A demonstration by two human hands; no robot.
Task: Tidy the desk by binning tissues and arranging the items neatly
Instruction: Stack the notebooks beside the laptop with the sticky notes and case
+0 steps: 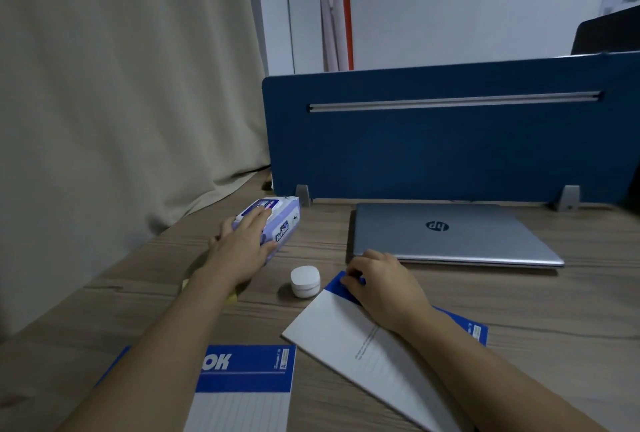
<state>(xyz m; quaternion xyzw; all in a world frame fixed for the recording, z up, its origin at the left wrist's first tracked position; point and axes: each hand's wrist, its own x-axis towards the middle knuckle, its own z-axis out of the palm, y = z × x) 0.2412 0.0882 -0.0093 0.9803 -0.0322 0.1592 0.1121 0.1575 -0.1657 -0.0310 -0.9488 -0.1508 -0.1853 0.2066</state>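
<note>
My left hand (242, 244) grips a purple and white pack of wet wipes (280, 220) at the desk's left, in front of the divider's corner. My right hand (377, 281) pinches the far blue corner of an open notebook (363, 348), whose white page lies tilted across the desk. A small white round jar (304, 281) stands between my two hands. A second notebook (249, 383) with a blue and white cover lies near the front edge, partly under my left forearm. A closed silver laptop (446, 234) rests against the divider.
A blue desk divider (433, 144) closes off the back of the wooden desk (519, 300). A beige curtain (121, 102) hangs along the left side. A yellow scrap (231, 297) peeks out beneath my left wrist. Rolled tubes (334, 26) stand behind the divider.
</note>
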